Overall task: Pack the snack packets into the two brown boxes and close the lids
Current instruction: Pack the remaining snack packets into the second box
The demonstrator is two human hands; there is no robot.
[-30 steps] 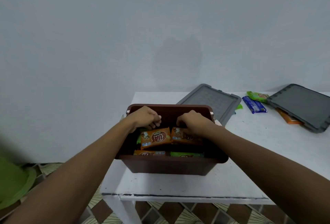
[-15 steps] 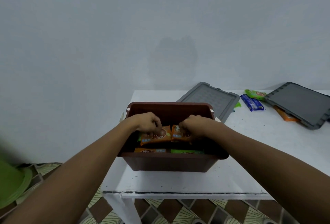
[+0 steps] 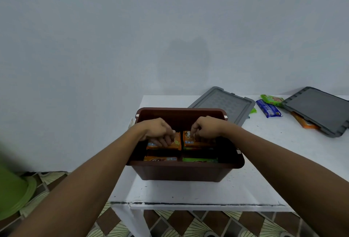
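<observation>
A brown box stands open on the white table's near left part. Both my hands are inside it. My left hand grips an orange snack packet on the left side. Fingers of my right hand pinch another orange snack packet beside it. Below them lie an orange packet and a green packet along the near wall. Two grey lids lie on the table: one lid right behind the box, the other lid at the far right.
Loose packets lie between the lids: a green one, a blue one, and an orange one partly under the right lid. A green plastic object sits on the tiled floor at left. A wall rises behind the white table.
Both hands have pushed the two orange packets lower into the box, and the packets now lie flatter, side by side.
</observation>
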